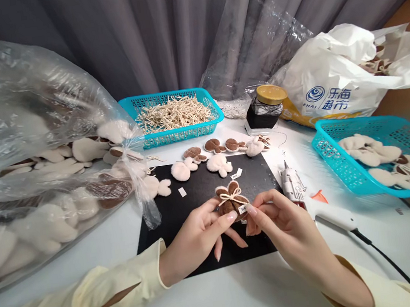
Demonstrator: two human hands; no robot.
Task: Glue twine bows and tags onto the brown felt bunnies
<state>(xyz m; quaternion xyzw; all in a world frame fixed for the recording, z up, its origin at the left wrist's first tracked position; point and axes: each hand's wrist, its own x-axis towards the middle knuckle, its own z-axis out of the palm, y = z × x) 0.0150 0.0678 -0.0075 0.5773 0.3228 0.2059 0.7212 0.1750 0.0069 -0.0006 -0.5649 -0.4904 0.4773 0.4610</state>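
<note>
Between finger and thumb, my left hand (pixel 196 232) grips a brown plush bunny-head piece (pixel 227 206) over the black mat (pixel 210 248). A cream cord bow (pixel 231 196) lies across it below the ears. At its lower right edge, the fingertips of my right hand (pixel 288 225) pinch a small white label (pixel 242 209) with dark print; whether it is fixed to the piece I cannot tell. More white labels (pixel 236 173) lie beyond on the mat. Several cream plush pieces (pixel 218 164) and brown-backed ones (pixel 194 154) sit along its far edge.
Right of the mat lies a hot glue gun (pixel 292 182) with its cord. A teal basket (pixel 360 188) of plush pieces stands at right, another (pixel 146 140) of cord bows at back. Clear plastic bags (pixel 34 120) bulge at left; a dark jar (pixel 263 113) and white bag (pixel 330 71) stand behind.
</note>
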